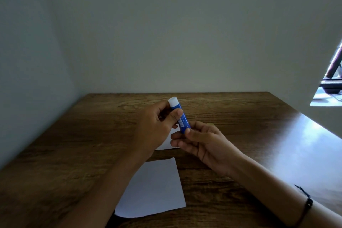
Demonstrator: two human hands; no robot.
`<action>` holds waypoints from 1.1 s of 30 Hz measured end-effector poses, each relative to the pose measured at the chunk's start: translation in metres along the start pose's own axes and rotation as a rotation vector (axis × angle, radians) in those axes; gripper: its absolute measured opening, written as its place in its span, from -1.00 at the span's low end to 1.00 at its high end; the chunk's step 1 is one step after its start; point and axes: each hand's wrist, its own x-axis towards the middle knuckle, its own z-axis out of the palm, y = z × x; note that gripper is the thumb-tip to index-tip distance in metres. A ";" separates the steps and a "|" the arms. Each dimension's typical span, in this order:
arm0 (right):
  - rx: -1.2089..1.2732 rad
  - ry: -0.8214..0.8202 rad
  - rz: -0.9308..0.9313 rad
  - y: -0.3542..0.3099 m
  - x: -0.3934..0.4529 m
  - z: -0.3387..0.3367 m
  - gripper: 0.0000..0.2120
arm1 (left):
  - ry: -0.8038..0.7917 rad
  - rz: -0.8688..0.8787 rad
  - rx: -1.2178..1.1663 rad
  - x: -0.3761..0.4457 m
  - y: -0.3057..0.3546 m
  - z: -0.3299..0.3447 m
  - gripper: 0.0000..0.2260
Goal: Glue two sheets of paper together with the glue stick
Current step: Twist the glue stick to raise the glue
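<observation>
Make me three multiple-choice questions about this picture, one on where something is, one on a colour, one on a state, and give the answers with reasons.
1. Where is the glue stick?
A. Lying on the table
B. Held above the table in both hands
C. Resting on the near sheet

2. What colour is the glue stick's body?
A. Blue
B. Red
C. Yellow

3. Is the white cap on?
A. Off, on the table
B. Off, in the right hand
C. On the stick

Answers:
B, the left hand grips the stick's upper part and the right hand pinches its base, above the wooden table.
A, the barrel is blue.
C, the cap sits on the top end.
</observation>
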 end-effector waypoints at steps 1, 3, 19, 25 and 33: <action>-0.005 -0.002 0.004 0.000 0.000 0.000 -0.73 | 0.000 0.001 0.000 0.000 0.000 0.000 -0.95; 0.007 -0.012 0.019 -0.001 0.000 0.000 -0.75 | 0.000 -0.001 -0.003 0.000 0.000 0.000 -0.94; 0.006 -0.012 -0.003 -0.001 0.001 0.001 -0.61 | 0.015 0.001 0.039 0.001 0.000 0.001 -0.83; 0.004 -0.025 0.019 0.000 0.001 -0.001 -0.74 | 0.016 -0.001 0.022 0.000 0.000 0.001 -0.86; -0.016 -0.016 -0.001 -0.001 0.000 0.001 -0.75 | 0.011 0.012 0.039 0.000 0.001 0.001 -0.89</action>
